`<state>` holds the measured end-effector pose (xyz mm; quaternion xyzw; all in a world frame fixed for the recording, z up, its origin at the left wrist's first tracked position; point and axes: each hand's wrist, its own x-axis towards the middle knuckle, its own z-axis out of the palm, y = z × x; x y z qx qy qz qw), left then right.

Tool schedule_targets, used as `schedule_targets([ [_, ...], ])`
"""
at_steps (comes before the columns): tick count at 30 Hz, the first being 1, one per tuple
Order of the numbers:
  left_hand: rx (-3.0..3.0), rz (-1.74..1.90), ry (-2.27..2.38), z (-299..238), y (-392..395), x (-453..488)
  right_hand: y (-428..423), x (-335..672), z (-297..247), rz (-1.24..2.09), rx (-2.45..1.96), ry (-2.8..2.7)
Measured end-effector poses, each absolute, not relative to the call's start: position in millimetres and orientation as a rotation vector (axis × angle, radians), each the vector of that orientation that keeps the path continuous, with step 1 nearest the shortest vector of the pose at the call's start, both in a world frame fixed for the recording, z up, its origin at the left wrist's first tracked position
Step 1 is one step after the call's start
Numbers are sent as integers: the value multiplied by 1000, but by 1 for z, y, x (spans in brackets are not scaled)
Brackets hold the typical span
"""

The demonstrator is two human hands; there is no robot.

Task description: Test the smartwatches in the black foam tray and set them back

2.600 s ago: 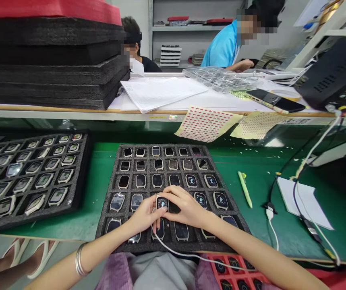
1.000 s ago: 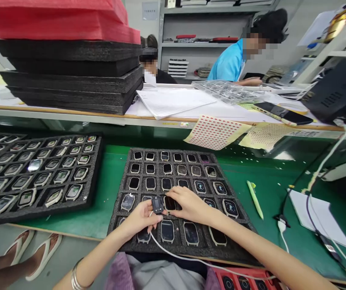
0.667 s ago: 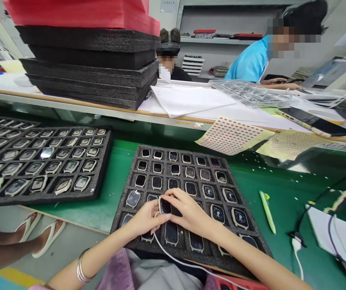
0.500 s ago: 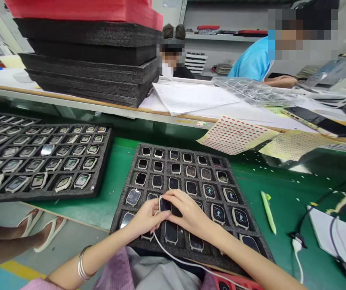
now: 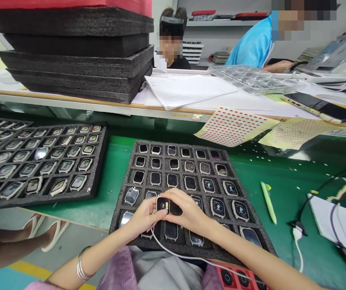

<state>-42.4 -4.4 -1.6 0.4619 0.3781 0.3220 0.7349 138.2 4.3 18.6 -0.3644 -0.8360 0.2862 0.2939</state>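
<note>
Left hand (image 5: 144, 217) and right hand (image 5: 187, 211) stay clamped on one watch (image 5: 162, 204) over the foam tray (image 5: 129, 179); its formerly dark face shows a pale strip.

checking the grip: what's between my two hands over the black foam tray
A small square dark-faced watch body, pinched between left hand and right hand, shown in the head view.

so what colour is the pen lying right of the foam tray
Light green; the slim pen lies on a darker green mat. Head view.

Small dark-screened watch body (image 5: 162, 204) stands tilted just above the foam tray (image 5: 164, 170).
</note>
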Motion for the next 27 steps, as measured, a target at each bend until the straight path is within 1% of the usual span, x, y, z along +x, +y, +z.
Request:
schedule_targets([
  [2, 1020, 699, 818, -2, -4, -44, 6, 140, 21, 845, -947, -2187],
  [8, 928, 596, 607, 0, -3, -53, 13, 146, 21, 1309, -776, -1941],
  [12, 852, 531, 565, 1, -5, -56, 15, 145, 15, 1443, -732, -1779],
  [21, 833, 476, 437, -5, -7, -59, 12, 143, 16, 1490, -624, -1717],
  [24, 868, 545, 487, -2, -7, -55, 14, 146, 21, 1402, -663, -1832],
  [27, 927, 661, 643, 3, -7, -50, 14, 150, 26, 1237, -707, -2028],
])
